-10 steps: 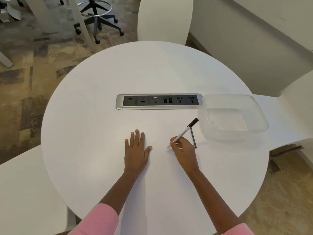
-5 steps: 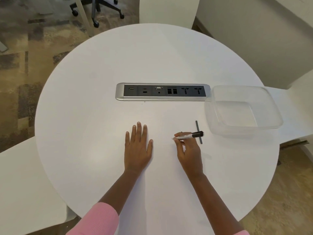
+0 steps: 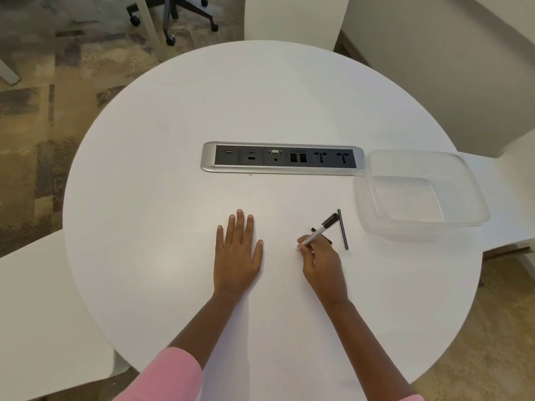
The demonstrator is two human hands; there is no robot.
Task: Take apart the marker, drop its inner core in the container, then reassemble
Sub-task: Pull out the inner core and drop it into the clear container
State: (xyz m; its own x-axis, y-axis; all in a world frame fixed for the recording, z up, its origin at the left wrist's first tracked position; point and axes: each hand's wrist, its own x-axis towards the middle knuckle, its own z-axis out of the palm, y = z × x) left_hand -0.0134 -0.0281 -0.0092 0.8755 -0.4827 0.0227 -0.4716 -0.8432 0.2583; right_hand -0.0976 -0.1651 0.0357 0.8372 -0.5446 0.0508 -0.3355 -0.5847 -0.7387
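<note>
My right hand [image 3: 322, 263] pinches a white marker [image 3: 318, 230] with a black cap end pointing up and to the right. Under the marker a small black piece [image 3: 328, 241] lies on the table, partly hidden. Just right of it lies a thin dark rod, the inner core [image 3: 342, 229], flat on the table and apart from my fingers. A clear plastic container [image 3: 419, 195] stands further right with nothing in it. My left hand [image 3: 236, 250] rests flat on the white round table [image 3: 173, 198], fingers spread, holding nothing.
A silver and black socket strip [image 3: 282, 158] is set into the table's middle, touching the container's left corner. White chairs stand at the far side [image 3: 295, 15], at the left [image 3: 37, 314] and at the right [image 3: 509, 175]. An office chair base [image 3: 173, 13] is on the carpet.
My right hand has tilted the marker so its black end points up-right again, after lying almost level half a second ago. The core and my left hand stay put.
</note>
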